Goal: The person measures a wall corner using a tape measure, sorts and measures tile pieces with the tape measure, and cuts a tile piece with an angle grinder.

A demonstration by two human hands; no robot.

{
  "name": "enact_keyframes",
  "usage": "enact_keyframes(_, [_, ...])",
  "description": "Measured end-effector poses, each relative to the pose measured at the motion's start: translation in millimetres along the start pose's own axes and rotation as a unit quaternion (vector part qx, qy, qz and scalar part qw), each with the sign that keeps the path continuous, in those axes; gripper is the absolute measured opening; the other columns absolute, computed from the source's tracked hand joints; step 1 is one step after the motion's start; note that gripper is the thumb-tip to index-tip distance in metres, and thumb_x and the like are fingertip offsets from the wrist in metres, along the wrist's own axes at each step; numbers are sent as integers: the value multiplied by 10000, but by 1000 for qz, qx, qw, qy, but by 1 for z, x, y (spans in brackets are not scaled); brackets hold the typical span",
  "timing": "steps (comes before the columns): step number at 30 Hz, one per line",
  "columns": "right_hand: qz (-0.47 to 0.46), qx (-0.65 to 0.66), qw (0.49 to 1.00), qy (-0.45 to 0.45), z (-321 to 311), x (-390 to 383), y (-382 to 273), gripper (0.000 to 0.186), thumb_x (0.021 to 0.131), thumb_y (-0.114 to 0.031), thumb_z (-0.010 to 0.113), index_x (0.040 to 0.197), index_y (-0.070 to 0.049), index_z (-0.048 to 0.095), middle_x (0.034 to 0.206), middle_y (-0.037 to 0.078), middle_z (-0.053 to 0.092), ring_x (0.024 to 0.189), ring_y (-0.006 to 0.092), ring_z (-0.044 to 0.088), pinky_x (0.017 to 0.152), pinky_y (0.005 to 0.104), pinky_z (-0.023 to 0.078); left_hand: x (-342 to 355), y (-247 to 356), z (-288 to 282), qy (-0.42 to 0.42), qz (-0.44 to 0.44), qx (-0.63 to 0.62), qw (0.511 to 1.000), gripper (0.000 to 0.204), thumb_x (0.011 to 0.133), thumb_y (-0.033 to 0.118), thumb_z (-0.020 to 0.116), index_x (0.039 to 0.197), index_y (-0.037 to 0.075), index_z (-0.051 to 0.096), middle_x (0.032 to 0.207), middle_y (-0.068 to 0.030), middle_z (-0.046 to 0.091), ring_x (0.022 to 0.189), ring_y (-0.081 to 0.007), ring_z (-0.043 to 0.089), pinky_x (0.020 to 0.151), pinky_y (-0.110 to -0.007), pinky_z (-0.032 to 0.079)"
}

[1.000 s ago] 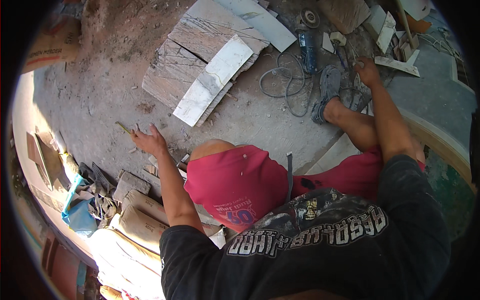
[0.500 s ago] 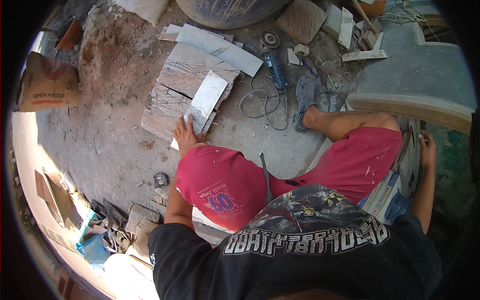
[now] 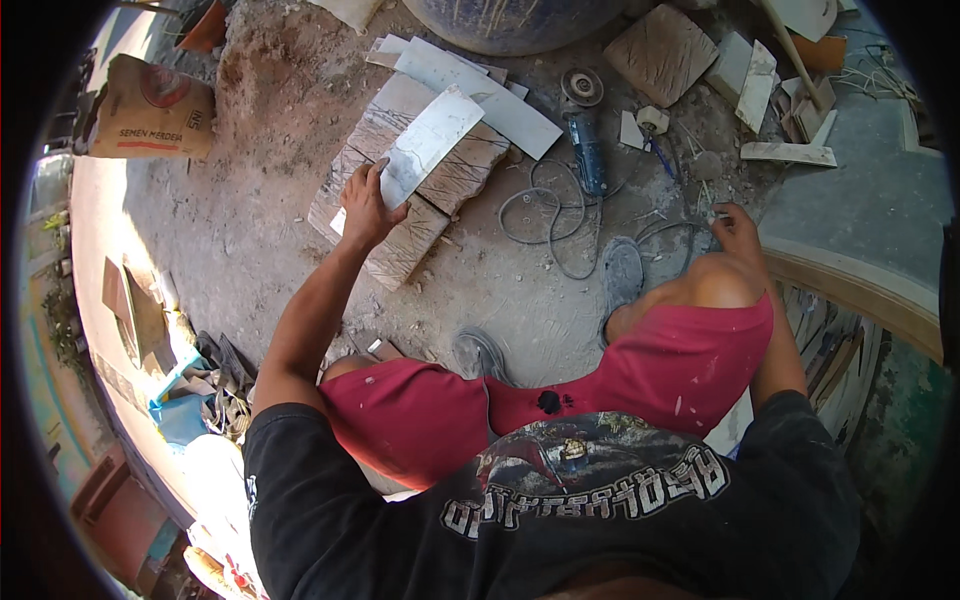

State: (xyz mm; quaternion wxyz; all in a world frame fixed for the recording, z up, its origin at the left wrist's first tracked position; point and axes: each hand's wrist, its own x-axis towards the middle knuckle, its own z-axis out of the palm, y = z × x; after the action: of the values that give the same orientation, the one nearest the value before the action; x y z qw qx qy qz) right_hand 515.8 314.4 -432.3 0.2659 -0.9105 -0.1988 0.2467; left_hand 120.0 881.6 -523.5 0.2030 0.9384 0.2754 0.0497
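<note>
My left hand [image 3: 368, 205] grips the near end of a white tile strip [image 3: 432, 140], thumb and fingers closed on it. The strip lies slantwise over scored, brownish stone-like slabs [image 3: 455, 180]; I cannot tell whether it rests on them or is slightly raised. Just beyond, a longer white tile piece [image 3: 490, 95] lies across the slabs' far edge. Above my right knee is my right hand [image 3: 738, 235], fingers bent in a pinch. Something small and pale shows at its fingertips, too small to name.
A blue angle grinder [image 3: 588, 155] lies right of the slabs, its cord [image 3: 550, 235] looped on the floor. Tile offcuts [image 3: 790, 152] and a square slab [image 3: 660, 55] lie far right. A large round drum [image 3: 510, 25] stands at the back, a paper sack [image 3: 150, 110] far left.
My left hand has moved the white strip farther away and leftward over the slabs. My right hand has come forward from beside my thigh to above the knee. My left knee has swung outward.
</note>
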Motion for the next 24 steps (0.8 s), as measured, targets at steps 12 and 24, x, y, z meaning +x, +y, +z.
enact_keyframes(12, [-52, -100, 992, -58, 183, 193, -103, 911, 819, -552, 813, 1410, 64, 495, 1346, 283, 628, 1247, 416, 627, 1037, 467, 506, 43, 19, 99, 62, -118, 8, 991, 967, 699, 341, 894, 1503, 134, 399, 1502, -184, 420, 1394, -410, 402, 1145, -559, 300])
enact_keyframes(24, [48, -122, 988, -79, 234, 204, -103, 939, 745, -508, 860, 1368, 89, 489, 1311, 314, 630, 1218, 448, 633, 1040, 492, 497, -2, 91, 114, 97, -297, -7, 950, 1095, 763, 495, 870, 1630, 206, 267, 1660, -253, 227, 1540, -473, 202, 1206, -617, 211])
